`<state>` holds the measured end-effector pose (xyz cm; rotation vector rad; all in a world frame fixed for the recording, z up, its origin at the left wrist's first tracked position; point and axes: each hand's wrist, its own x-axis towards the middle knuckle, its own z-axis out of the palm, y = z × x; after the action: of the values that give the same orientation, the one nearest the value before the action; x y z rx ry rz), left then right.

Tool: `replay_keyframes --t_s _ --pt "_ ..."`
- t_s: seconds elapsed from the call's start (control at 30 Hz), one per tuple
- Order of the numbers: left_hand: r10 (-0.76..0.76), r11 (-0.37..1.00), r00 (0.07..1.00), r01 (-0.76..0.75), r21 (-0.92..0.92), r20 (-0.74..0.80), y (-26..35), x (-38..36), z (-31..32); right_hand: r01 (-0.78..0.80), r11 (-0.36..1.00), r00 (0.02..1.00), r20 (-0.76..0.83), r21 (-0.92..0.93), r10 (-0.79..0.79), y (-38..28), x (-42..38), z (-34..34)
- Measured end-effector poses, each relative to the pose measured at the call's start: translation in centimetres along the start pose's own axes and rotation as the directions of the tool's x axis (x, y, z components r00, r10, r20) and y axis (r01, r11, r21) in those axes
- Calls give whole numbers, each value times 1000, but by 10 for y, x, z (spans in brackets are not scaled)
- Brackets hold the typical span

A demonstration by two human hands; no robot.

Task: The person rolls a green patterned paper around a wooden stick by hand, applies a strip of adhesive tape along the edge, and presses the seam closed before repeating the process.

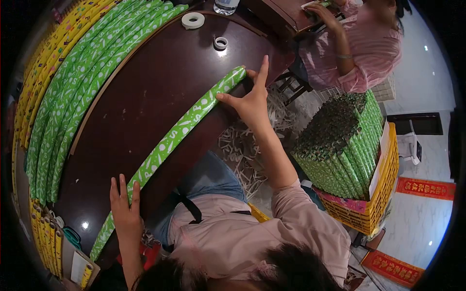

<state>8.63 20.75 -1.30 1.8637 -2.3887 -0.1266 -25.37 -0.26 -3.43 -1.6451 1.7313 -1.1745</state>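
A long green roll (172, 138) with white patterns lies diagonally along the dark table's near edge. Near its upper right end, my right hand (251, 101) touches it with the thumb on top, fingers spread apart. My left hand (127, 213) rests across its lower part, fingers apart and stretched upward. Neither hand is closed around the roll. A white tape roll (193, 20) and a smaller one (220, 43) sit farther back on the dark table (141, 104).
Green rolls (73, 92) and yellow rolls (36, 72) line the left side. Teal scissors (72, 236) lie lower left. A yellow crate (383, 194) holds stacked green rolls (340, 169) at right. Paper strips (245, 162) cover the floor. Another person (359, 48) sits upper right.
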Motion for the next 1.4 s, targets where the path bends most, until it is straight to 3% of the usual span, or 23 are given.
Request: replay_keyframes --t_s 0.1,0.17,0.27,0.37,0.4,0.47,0.6,0.67,0.8,0.87,0.9,0.97,1.1,1.17,1.2,1.27,1.3,1.4 --pt "5 1000 1000 -5 -4 -8 0 0 0 22 998 999 38 58 -24 12 4 -4" --pt "6 1000 1000 -6 -11 -15 0 0 -1 -4 962 998 64 274 -15 16 7 -10" --pt "4 1000 1000 -4 -5 8 0 0 -1 -57 947 997 74 317 35 10 1 -13" --pt "-8 1000 1000 8 2 7 1 0 0 50 999 998 35 13 -51 8 -9 2" --pt "1 1000 1000 -1 12 2 0 -1 0 51 999 998 35 14 -51 4 -12 6" --pt "5 1000 1000 -5 25 0 -1 -1 1 159 955 986 -9 -251 -167 -4 -16 14" --pt "7 1000 1000 -7 0 -1 -2 -1 1 125 969 992 30 -213 -121 -5 -15 10" --pt "9 1000 1000 -9 -8 2 -2 -1 1 71 991 996 69 -110 -64 -2 -14 4" --pt "10 1000 1000 -10 -10 -2 -2 0 1 112 994 990 83 8 -112 14 -10 1" --pt "15 1000 1000 -15 -7 -6 -1 -2 1 36 993 997 62 115 -43 7 -12 -1" --pt "15 1000 1000 -15 -8 -5 -2 -2 1 33 993 997 59 113 -40 2 -13 0" --pt "16 1000 1000 -16 -9 -9 -1 -1 2 139 979 990 -15 -146 -142 -5 -14 7" --pt "8 1000 1000 -8 12 23 -2 -1 0 156 957 980 -80 -244 -180 0 -10 12" --pt "8 1000 999 -8 4 36 -2 -1 -1 77 997 995 -61 7 -76 11 6 -1" --pt "5 1000 1000 -5 -10 26 -1 -1 -2 138 990 985 -109 20 -135 12 14 -7" --pt "6 1000 1000 -6 -26 16 -1 0 -1 -88 979 996 -16 186 93 16 33 -22" --pt "8 1000 1000 -8 -14 18 -2 0 0 -76 946 997 55 316 62 25 43 -26" --pt "-4 1000 1000 4 5 26 1 0 -2 -99 954 992 105 283 72 33 58 -39"
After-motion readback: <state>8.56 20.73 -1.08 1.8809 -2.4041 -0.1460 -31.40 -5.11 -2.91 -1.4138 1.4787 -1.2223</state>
